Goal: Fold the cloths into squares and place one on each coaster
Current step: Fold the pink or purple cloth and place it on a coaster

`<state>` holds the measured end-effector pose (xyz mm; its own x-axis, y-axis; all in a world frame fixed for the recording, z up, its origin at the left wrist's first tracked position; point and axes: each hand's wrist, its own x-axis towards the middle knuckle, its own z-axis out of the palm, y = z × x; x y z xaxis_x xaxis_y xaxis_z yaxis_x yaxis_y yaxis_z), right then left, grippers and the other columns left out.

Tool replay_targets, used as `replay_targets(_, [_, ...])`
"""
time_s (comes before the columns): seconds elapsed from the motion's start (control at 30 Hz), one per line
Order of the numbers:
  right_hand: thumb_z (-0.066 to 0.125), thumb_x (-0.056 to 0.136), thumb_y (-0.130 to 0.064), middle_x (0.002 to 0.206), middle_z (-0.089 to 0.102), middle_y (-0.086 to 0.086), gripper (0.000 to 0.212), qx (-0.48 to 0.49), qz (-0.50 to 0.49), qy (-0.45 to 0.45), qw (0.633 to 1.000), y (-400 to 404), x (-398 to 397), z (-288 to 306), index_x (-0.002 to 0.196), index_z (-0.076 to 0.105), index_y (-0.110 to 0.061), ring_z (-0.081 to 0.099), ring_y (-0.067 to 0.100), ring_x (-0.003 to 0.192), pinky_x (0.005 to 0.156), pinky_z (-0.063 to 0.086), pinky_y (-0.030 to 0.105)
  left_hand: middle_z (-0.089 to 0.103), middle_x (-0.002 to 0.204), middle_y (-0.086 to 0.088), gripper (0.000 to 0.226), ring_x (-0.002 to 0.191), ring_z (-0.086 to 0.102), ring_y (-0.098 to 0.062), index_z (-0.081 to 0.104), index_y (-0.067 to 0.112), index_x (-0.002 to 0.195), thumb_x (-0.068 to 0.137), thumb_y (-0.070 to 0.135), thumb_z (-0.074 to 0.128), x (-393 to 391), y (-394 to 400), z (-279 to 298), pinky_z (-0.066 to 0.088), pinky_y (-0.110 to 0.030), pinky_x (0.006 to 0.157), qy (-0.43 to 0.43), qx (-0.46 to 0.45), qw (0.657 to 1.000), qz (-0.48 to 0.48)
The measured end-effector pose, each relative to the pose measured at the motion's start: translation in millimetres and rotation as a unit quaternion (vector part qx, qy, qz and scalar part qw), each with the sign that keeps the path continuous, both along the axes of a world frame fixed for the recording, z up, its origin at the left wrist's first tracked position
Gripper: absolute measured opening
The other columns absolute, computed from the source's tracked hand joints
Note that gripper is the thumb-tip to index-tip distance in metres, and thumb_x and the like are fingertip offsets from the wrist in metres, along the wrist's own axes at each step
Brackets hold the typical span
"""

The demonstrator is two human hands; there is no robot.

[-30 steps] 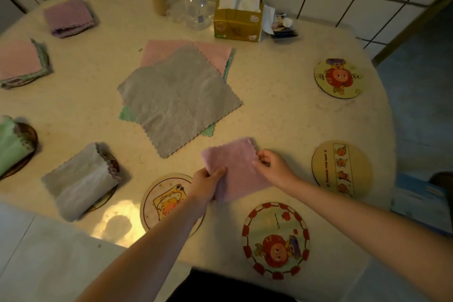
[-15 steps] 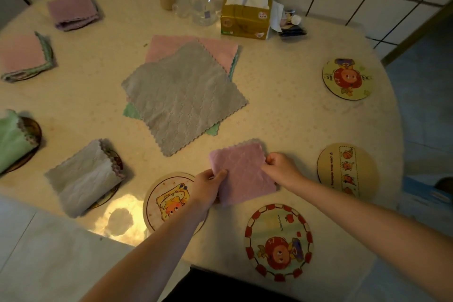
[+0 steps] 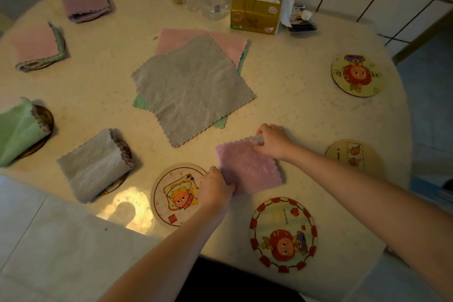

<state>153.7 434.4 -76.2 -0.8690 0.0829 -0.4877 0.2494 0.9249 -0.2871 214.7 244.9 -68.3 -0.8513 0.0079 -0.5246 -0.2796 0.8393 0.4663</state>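
Near edge of the table (image 3: 306, 115): we hold a folded pink cloth (image 3: 250, 167) lying flat between two bare coasters.
Left hand (image 3: 217, 185): our fingers pinch the cloth's near-left corner, beside the yellow coaster (image 3: 175, 195).
Right hand (image 3: 273, 141): our fingers curl round the far-right corner.
Red coaster (image 3: 283, 233): just in front of the cloth, apart from it.
Centre: grey cloth (image 3: 193, 88) tops the unfolded stack.
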Motion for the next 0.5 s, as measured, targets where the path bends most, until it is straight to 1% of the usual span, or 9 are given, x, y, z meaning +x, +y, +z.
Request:
replay_targets(0.07, [0.060,0.083,-0.044,0.118,0.054,0.019,0.048,0.020,-0.007,-0.037,0.999,2,-4,6,0.112,0.055,-0.006,0.047,0.034,0.113,0.091,0.036,0.034,0.054,0.084,-0.001,0.024,0.073,0.049,-0.019,0.052,0.010,0.097,0.078,0.018,0.064,-1,4,0,0.028,-0.025,0.045,-0.020,0.003,1.000,0.021])
replay_targets(0.13, [0.067,0.078,-0.044,0.115,0.057,0.015,0.048,-0.011,-0.043,-0.055,0.997,5,-5,9,0.108,0.059,-0.008,0.051,0.031,0.108,0.084,0.040,0.033,0.057,0.081,-0.001,0.023,0.070,0.053,-0.017,0.054,0.011,0.095,0.075,0.016,0.065,-4,5,2,0.033,-0.026,0.046,-0.064,0.027,0.996,0.058])
replay_targets(0.2, [0.072,0.074,-0.034,0.108,0.062,0.014,0.041,-0.089,-0.117,-0.056,0.988,8,-3,12,0.101,0.059,-0.007,0.057,0.027,0.096,0.072,0.042,0.031,0.059,0.074,0.000,0.021,0.067,0.056,-0.014,0.057,0.013,0.090,0.072,0.015,0.068,-9,5,6,0.039,-0.025,0.047,-0.112,0.081,0.986,0.093])
replay_targets(0.27, [0.071,0.075,-0.024,0.102,0.063,0.016,0.036,-0.158,-0.174,-0.042,0.971,7,-1,17,0.101,0.057,-0.004,0.058,0.026,0.087,0.069,0.044,0.031,0.060,0.070,0.002,0.019,0.067,0.058,-0.012,0.059,0.015,0.087,0.071,0.014,0.070,-11,2,11,0.041,-0.021,0.048,-0.141,0.155,0.969,0.133])
replay_targets(0.33, [0.068,0.079,-0.015,0.094,0.060,0.014,0.028,-0.211,-0.206,-0.012,0.955,1,1,25,0.101,0.054,-0.003,0.056,0.024,0.081,0.064,0.044,0.032,0.063,0.072,0.002,0.024,0.067,0.060,-0.010,0.058,0.018,0.088,0.071,0.013,0.073,-9,-6,15,0.046,-0.021,0.051,-0.151,0.220,0.950,0.163])
replay_targets(0.4, [0.063,0.082,-0.009,0.087,0.055,0.010,0.019,-0.244,-0.218,0.016,0.945,-11,2,34,0.097,0.053,-0.008,0.053,0.022,0.078,0.060,0.041,0.030,0.067,0.075,-0.004,0.027,0.068,0.063,-0.016,0.062,0.014,0.091,0.068,0.011,0.077,-5,-20,15,0.057,-0.030,0.064,-0.160,0.274,0.930,0.186])
replay_targets(0.43, [0.061,0.083,-0.007,0.085,0.054,0.008,0.015,-0.251,-0.213,0.030,0.944,-19,1,38,0.095,0.053,-0.010,0.052,0.021,0.077,0.060,0.039,0.029,0.066,0.074,-0.005,0.028,0.068,0.062,-0.018,0.064,0.011,0.092,0.067,0.010,0.078,-2,-30,15,0.057,-0.035,0.070,-0.157,0.292,0.923,0.196])
replay_targets(0.5, [0.059,0.083,-0.005,0.080,0.053,0.006,0.011,-0.253,-0.198,0.053,0.946,-39,0,42,0.090,0.053,-0.010,0.051,0.021,0.077,0.062,0.037,0.029,0.059,0.073,-0.005,0.028,0.070,0.059,-0.021,0.063,0.008,0.088,0.065,0.011,0.079,4,-49,16,0.057,-0.041,0.076,-0.143,0.308,0.916,0.213])
